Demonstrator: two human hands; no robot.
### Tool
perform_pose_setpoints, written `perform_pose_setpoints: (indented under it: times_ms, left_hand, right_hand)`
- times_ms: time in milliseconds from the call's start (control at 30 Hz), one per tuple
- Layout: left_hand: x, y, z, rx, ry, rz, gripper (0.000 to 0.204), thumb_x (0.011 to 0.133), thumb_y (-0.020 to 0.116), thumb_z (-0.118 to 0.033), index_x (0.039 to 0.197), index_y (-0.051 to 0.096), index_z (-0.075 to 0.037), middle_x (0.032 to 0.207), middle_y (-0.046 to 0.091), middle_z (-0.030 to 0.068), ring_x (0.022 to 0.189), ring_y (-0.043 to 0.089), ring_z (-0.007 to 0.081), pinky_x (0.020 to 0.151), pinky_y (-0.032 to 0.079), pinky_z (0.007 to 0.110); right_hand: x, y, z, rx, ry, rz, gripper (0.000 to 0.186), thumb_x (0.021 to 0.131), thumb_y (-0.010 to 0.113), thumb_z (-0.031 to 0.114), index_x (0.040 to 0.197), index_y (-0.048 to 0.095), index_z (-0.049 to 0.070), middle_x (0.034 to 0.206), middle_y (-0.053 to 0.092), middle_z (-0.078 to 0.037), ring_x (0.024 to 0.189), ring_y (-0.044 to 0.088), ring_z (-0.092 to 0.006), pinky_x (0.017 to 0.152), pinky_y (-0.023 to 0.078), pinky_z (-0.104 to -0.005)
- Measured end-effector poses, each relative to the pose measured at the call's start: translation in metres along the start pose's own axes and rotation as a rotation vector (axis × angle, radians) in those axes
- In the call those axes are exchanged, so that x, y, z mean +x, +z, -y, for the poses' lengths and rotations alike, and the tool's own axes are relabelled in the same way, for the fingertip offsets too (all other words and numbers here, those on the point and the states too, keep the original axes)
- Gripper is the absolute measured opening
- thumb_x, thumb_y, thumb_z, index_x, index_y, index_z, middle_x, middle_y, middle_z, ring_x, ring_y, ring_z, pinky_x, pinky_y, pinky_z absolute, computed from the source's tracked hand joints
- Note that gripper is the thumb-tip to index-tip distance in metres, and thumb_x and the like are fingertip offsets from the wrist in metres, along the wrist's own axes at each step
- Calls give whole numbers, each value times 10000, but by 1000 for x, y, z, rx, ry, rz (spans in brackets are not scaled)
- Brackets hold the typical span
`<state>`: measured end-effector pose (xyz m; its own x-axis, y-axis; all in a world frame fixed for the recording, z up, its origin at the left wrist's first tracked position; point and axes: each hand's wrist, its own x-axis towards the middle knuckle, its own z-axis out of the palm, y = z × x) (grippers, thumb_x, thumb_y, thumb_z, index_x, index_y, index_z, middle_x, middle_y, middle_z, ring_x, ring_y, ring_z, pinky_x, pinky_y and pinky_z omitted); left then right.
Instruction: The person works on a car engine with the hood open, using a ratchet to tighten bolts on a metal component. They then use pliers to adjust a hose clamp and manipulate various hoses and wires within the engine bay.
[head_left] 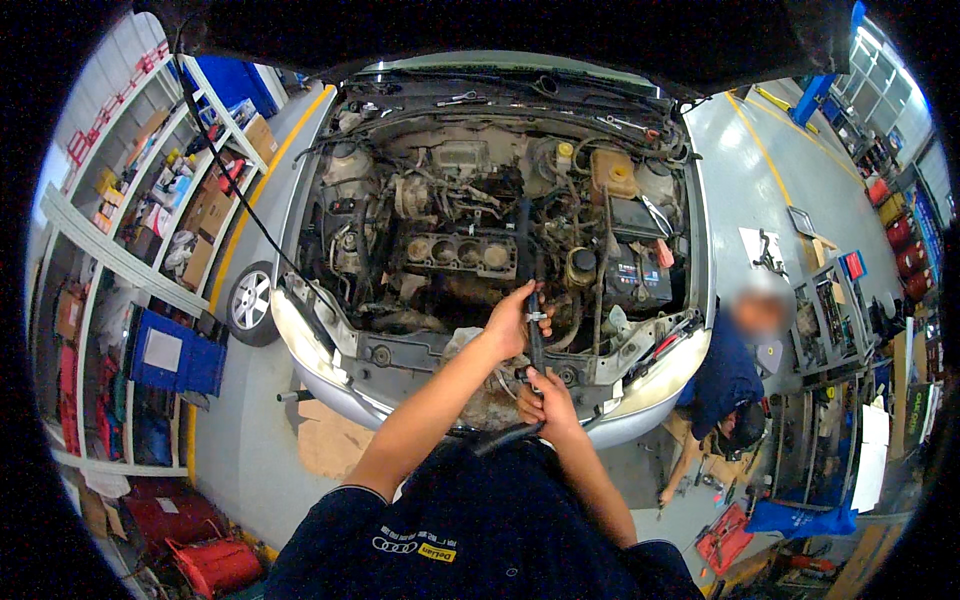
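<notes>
A black rubber hose (537,352) runs between my two hands over the front of an open engine bay. My left hand (513,322) is closed round its upper part, beside a light metal clamp (535,317). Lower down and nearer me, my right hand (549,402) grips the same hose, whose bent lower end (507,438) sticks out to the left below the hand. Beyond my hands sits the engine block (460,254), its head off and several cylinder bores exposed. Whether the hose's far end joins anything is hard to make out.
A battery (637,280) and a brownish coolant tank (615,174) sit at the bay's right. Wrenches (462,98) lie along the far edge. A co-worker (735,360) crouches at the right beside tools. A wheel (258,303) and shelves (160,160) stand left; cardboard (325,440) lies below.
</notes>
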<state>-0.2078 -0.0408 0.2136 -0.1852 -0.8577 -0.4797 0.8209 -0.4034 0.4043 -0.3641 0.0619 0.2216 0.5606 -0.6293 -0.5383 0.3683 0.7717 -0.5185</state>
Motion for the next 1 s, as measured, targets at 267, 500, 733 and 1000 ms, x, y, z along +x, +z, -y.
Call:
perform_pose_setpoints:
  times_ms: [267, 500, 733, 1000]
  left_hand:
    - [-21, -1, 4, -192, -25, 275, 395, 1024, 603, -469, 863, 475, -132, 667, 411, -15, 418, 311, 66, 371, 230, 238]
    - [-17, 14, 8, 81, 100, -93, 372, 1013, 632, -422, 898, 463, -112, 653, 429, 15, 430, 331, 98, 395, 245, 260]
    - [-4, 14, 20, 248, 175, -235, 417, 1005, 640, -430, 872, 453, -82, 659, 487, 51, 446, 370, 111, 411, 278, 291]
    - [-3, -9, 1, 141, -28, 79, 514, 994, 536, -614, 1112, 638, -124, 965, 697, 127, 811, 654, 275, 756, 536, 455]
  right_hand:
    - [-5, 0, 2, 129, 134, 224, 272, 1030, 599, 389, 969, 520, 136, 552, 346, 62, 408, 295, -65, 395, 260, -253]
    - [-8, 20, 1, -174, -36, -121, 285, 1006, 650, 279, 837, 461, 150, 582, 369, 48, 438, 346, -88, 422, 290, -278]
    - [14, -3, -23, -459, -271, -249, 253, 993, 668, 224, 876, 464, 134, 590, 386, 42, 447, 393, -104, 421, 345, -316]
    - [-1, 3, -8, -246, -191, -149, 225, 985, 658, 199, 909, 460, 123, 594, 371, 29, 448, 371, -109, 440, 353, -320]
